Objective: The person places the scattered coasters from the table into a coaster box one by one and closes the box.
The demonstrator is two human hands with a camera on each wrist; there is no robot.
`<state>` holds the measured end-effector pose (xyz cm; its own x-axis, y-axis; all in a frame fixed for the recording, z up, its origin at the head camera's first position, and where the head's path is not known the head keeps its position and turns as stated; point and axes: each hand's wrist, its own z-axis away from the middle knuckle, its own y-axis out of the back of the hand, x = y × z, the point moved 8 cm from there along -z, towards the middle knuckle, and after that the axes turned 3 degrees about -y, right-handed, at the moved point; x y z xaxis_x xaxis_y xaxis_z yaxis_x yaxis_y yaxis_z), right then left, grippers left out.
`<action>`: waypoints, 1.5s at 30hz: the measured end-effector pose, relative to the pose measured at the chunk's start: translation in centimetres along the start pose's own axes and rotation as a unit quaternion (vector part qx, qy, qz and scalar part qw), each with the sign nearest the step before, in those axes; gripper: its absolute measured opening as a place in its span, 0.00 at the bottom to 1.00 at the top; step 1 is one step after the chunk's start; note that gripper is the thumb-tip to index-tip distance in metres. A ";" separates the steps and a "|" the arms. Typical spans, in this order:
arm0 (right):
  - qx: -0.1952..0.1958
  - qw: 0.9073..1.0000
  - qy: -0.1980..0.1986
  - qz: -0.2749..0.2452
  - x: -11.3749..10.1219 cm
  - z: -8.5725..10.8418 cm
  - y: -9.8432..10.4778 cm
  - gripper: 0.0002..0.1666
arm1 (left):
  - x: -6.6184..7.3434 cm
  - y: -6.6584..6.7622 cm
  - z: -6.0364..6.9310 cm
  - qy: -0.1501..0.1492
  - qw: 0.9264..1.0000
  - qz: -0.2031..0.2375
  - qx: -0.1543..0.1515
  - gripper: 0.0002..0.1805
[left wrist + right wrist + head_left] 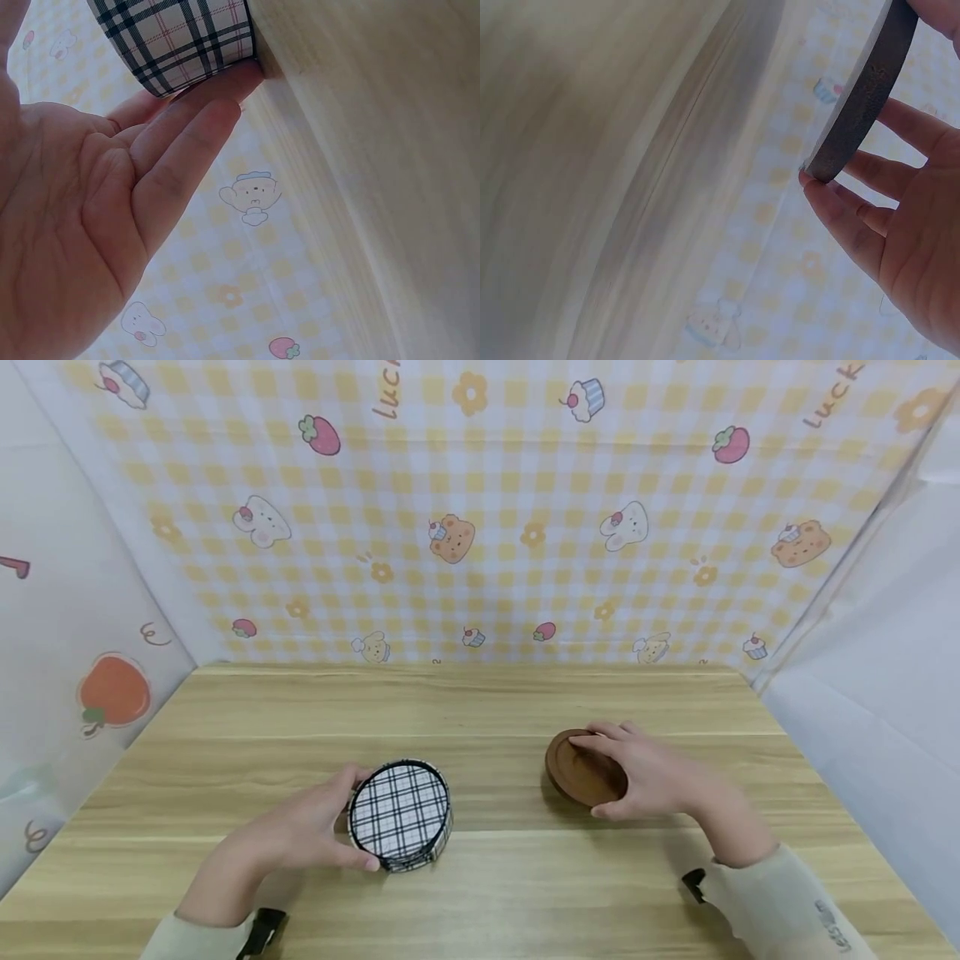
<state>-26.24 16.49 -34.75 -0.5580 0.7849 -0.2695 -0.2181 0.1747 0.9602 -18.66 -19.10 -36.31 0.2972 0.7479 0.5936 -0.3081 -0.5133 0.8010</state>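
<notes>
At the left of the head view, my left hand [300, 829] grips a round black-and-white plaid box [400, 812] by its side. Thumb and fingers reach round its near and far edges. Up close in the left wrist view, the box wall [184, 37] shows thin red lines, and fingertips of the left hand [112, 187] touch its lower edge. On the right, my right hand [656, 772] holds a shallow round brown wooden dish [577, 768], tilted. The right wrist view shows the dish's thin dark rim [866, 97] between thumb and fingers of the right hand [907, 180].
Beneath both hands lies a light wood-grain table [480, 893]. A yellow checked cloth [495, 485] with cartoon prints hangs behind its back edge. White sheets stand at the left [67, 568] and right [877, 693]. Dark straps show at both sleeve cuffs.
</notes>
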 end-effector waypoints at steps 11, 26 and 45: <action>-0.007 0.999 0.042 -0.015 -4.0 -2.2 -0.6 0.53 | -0.2 -0.1 0.0 -0.010 1.000 0.007 0.002 0.56; -0.020 0.990 0.135 -0.021 -10.8 -5.6 -2.3 0.54 | -0.1 0.0 0.1 -0.018 1.000 -0.004 0.005 0.56; -0.035 0.976 0.213 0.007 -18.2 -8.6 -3.6 0.54 | -0.2 0.1 -0.2 -0.012 1.000 -0.018 -0.006 0.56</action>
<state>-22.22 -3.51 -33.96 -0.8401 0.4661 -0.2774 -0.2544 0.1130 0.9605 -18.94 -19.17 -36.39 0.3289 0.7556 0.5664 -0.3070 -0.4816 0.8208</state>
